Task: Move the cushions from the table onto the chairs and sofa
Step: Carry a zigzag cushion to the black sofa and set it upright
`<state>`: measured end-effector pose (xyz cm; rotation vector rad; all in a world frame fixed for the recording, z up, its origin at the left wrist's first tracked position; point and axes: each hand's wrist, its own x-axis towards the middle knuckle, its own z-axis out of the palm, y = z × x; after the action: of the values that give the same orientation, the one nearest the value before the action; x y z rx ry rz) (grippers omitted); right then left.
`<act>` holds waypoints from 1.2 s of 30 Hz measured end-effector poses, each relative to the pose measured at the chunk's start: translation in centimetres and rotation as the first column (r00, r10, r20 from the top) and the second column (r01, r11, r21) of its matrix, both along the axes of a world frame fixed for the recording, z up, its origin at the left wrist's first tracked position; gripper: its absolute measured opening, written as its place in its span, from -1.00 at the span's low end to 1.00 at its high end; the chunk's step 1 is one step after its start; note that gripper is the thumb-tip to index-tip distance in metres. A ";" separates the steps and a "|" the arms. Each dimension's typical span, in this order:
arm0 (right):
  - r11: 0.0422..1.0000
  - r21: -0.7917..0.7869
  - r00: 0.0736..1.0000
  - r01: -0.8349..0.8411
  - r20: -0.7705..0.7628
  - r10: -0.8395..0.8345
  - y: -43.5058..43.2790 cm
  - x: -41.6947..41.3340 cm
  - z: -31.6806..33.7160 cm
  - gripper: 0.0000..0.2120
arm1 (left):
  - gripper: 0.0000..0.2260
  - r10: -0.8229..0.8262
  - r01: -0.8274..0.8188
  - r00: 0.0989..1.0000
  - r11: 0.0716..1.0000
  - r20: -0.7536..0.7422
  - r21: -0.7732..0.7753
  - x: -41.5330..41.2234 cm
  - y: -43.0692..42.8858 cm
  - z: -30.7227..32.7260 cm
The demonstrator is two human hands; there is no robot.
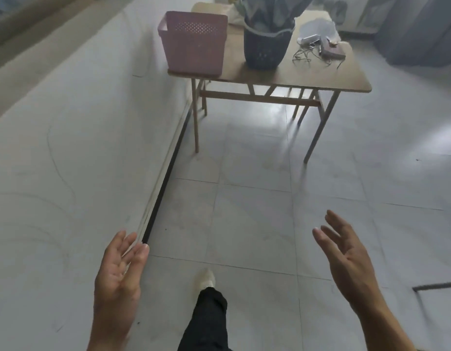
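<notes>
Your left hand [118,269] and right hand [346,259] both hang released, palms facing, empty above the grey tiled floor [257,198]. Well ahead, the brown wooden folding counter [320,79] carries a pink perforated plastic basket [194,44] and a dark round mesh basket [266,46] stuffed with grey-blue fabric [270,13]; whether that is a cushion, you cannot tell.

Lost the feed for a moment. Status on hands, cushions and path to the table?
Left hand open, empty. Right hand open, empty. No cushion clearly seen on table: pink basket, dark basket stuffed with fabric, cables. Floor ahead unobstructed.
</notes>
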<state>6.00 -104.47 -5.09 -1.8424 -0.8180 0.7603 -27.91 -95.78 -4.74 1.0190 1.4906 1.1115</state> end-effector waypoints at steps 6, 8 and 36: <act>0.999 0.023 0.999 0.029 0.040 -0.030 18.5 4.3 3.9 -0.26 | -0.40 -0.117 0.119 0.993 0.990 -0.025 0.079 6.5 22.8 3.7; 0.998 0.030 0.997 0.052 0.053 -0.053 23.3 6.2 5.2 -0.28 | -0.39 -0.170 0.173 0.984 0.981 -0.047 0.089 9.3 29.2 5.3; 0.959 0.155 0.969 0.239 0.020 -0.245 88.4 44.5 4.0 0.03 | -0.49 -0.688 0.675 0.725 0.704 -0.022 0.221 56.8 92.0 6.8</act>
<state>50.50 -16.10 -1.08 -1.7847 -0.6404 0.4941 28.88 -3.74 2.01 1.5145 0.8060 0.7444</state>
